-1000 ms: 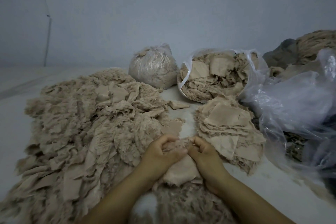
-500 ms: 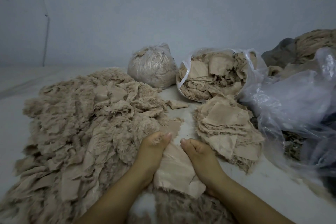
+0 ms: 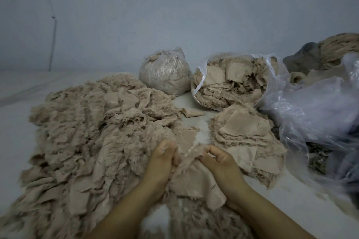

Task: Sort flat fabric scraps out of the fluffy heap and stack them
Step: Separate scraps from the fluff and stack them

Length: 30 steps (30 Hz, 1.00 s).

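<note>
Pinching one flat scrap [image 3: 196,182] by its far edge between them, left hand [image 3: 162,163] and right hand [image 3: 219,163] sit beside the heap [image 3: 87,132], stack [image 3: 246,137] nearer the right hand.

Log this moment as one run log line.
phase: sorting | left hand and right hand: gripping one scrap | stack: right of hands

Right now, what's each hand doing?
Left hand: grips the scrap at its left edge.
Right hand: fingers curled, pinching the same scrap's top edge.
</note>
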### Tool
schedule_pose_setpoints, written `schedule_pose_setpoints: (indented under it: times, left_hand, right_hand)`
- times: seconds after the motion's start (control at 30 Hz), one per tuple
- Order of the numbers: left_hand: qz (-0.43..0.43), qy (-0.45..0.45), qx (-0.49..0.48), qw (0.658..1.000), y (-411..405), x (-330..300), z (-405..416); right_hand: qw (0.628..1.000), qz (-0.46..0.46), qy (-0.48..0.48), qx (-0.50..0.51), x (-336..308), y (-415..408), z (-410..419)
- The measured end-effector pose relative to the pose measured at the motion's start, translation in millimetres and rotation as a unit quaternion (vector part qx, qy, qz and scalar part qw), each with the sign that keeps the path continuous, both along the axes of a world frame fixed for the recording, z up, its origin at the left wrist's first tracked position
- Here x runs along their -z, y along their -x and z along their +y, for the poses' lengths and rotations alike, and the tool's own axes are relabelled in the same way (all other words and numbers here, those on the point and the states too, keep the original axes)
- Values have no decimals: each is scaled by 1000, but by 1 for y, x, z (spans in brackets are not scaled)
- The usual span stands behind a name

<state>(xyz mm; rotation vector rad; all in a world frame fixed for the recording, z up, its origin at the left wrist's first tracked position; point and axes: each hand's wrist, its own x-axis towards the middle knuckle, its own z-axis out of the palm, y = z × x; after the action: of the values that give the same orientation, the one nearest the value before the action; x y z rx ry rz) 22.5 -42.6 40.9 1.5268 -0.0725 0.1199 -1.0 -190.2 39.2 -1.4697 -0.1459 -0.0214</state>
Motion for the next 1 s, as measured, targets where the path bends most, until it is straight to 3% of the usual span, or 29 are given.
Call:
schedule_pose_setpoints:
  times: [0.17, 0.23, 0.33, 0.43, 0.53, 0.63, 0.8, 1.0]
  left_hand:
    - [31, 25, 96, 995, 1, 3, -7]
    - [27, 13, 102, 994, 1, 4, -5]
    - [65, 53, 117, 990, -2, 3, 2]
    - [101, 106, 168, 975, -5, -2, 12]
    - [50, 16, 214, 975, 1, 0, 5]
    - [-1, -38, 146, 989, 3, 4, -5]
    - [38, 96, 77, 992, -8, 1, 9]
    - [16, -35, 175, 984, 5, 3, -1]
  right_hand:
    - [998, 14, 28, -58, 5, -1, 2]
    - [999, -4, 49, -17, 5, -4, 3]
    - [996, 6, -28, 85, 3, -13, -7]
    - [991, 30, -73, 111, 1, -16, -17]
    - [993, 27, -62, 92, 5, -15, -10]
    - [994, -2, -30, 108, 7, -13, -4]
    - [994, 0, 11, 111, 2, -16, -16]
    - [999, 13, -20, 36, 4, -9, -4]
